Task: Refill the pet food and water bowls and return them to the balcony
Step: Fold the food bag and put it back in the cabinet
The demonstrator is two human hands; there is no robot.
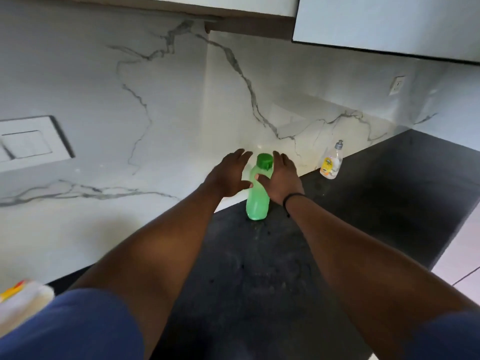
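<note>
Seemingly, the task is caught at an early or middle stage: no pet bowls are to be seen, so nothing filled can be confirmed, and the pouring and the return to the balcony are judged to be left. A green water bottle [257, 189] is stood upright on the dark bench [272, 268], its green cap [265, 161] closed. The left hand [228, 175] is held just left of the bottle and the right hand [281, 178] just right of it. Each grip is spread, fingers extended, with the thumbs close to or touching the bottle's body; a closed hold is not shown.

Right of the bottle, near the wall, a clear soap dispenser [331, 163] is placed on the bench. Behind the bottle, a white marble-veined wall [130, 87] is met in a corner, with pale cabinets [389, 22] above. Far left of the bottle, a switch plate [31, 142] is mounted.
</note>
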